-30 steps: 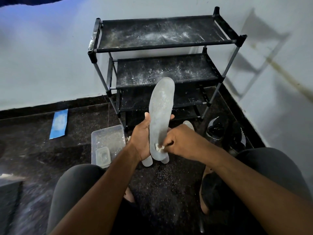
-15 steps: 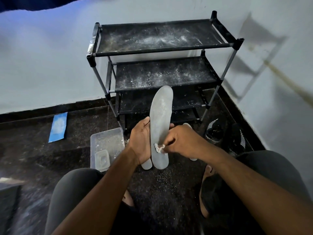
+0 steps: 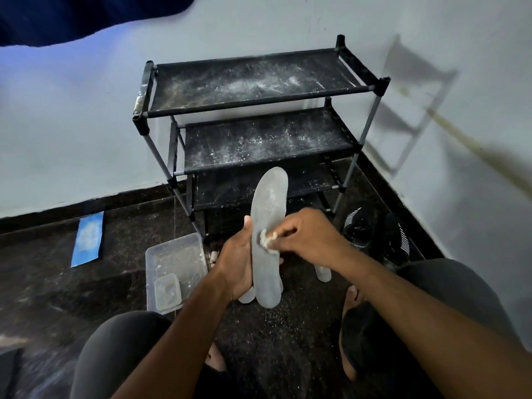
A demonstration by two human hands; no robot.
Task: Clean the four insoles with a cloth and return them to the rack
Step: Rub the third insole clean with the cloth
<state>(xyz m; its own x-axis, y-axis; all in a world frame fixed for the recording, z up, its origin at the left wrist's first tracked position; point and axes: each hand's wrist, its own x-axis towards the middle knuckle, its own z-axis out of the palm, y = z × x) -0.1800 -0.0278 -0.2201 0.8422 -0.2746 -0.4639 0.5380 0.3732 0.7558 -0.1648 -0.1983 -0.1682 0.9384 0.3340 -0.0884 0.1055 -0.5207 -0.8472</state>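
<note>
My left hand (image 3: 237,263) grips a grey insole (image 3: 269,208) upright by its lower half, toe end up, in front of the black shoe rack (image 3: 259,105). My right hand (image 3: 311,234) pinches a small whitish cloth (image 3: 266,240) and presses it against the middle of the insole's face. Behind the held insole, other pale insoles stand or lie on the floor: one heel end (image 3: 247,296) shows below my left hand, another (image 3: 322,273) below my right wrist. The rack's shelves are dusted with white powder.
A clear plastic tub (image 3: 172,254) with a smaller container inside sits on the dark floor at the left of my hands. A blue sheet (image 3: 87,239) lies further left. Black shoes (image 3: 374,231) stand right of the rack by the wall. My knees frame the bottom.
My right hand with the cloth has moved up the insole from near its heel end to its middle. The left hand keeps its grip.
</note>
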